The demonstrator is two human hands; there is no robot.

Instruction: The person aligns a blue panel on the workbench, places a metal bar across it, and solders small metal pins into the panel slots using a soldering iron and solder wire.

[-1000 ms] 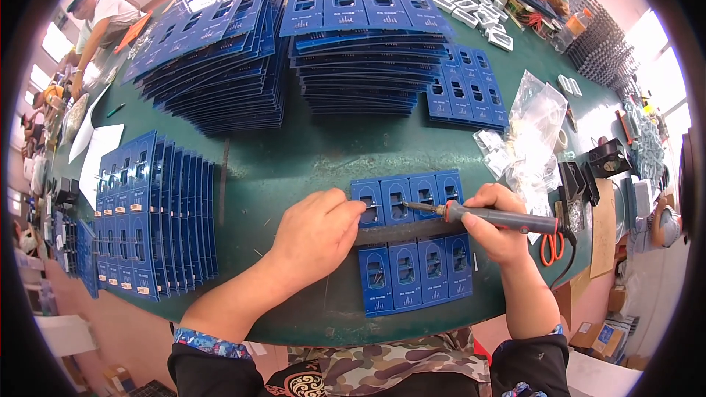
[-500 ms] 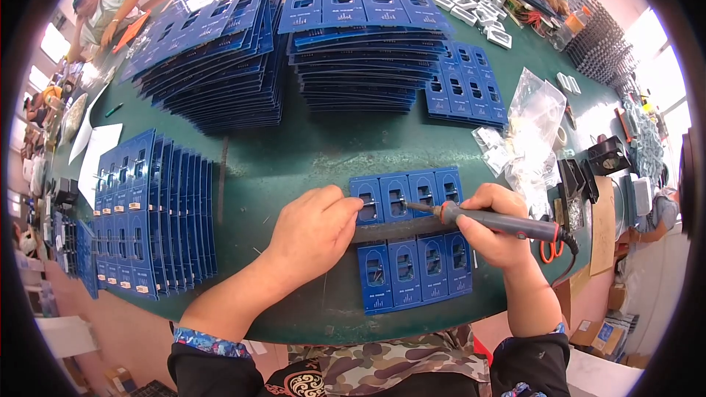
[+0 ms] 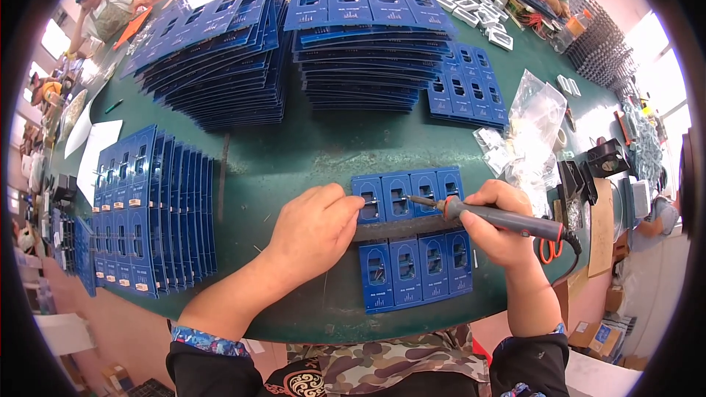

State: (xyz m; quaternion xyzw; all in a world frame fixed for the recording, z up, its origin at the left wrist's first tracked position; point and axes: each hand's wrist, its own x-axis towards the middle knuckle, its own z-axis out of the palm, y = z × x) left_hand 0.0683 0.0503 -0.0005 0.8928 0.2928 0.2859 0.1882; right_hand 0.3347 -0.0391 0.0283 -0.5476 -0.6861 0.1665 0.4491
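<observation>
A blue panel of circuit boards (image 3: 376, 295) with cut-out windows lies flat before me on the table. Across its middle rests a dark, straight bar (image 3: 397, 231). My right hand (image 3: 501, 234) grips a grey soldering iron (image 3: 507, 220), its tip pointing left at the second window of the far row. My left hand (image 3: 312, 231) is closed in a pinch at the panel's left edge, beside the first window. What its fingertips hold, if anything, is too small to make out. Small metal parts show in several windows.
Two tall stacks of blue panels (image 3: 371, 66) (image 3: 220, 73) stand at the back of the green table (image 3: 294, 154). Upright panels (image 3: 125, 213) fill the left side. At right lie clear plastic bags (image 3: 533, 121), orange-handled scissors (image 3: 550, 250) and the iron's cord (image 3: 570, 261). Two co-workers sit across.
The soldering iron's tip has shifted slightly away from me, near the second window. My left hand stays in place. The co-worker at far left has changed posture.
</observation>
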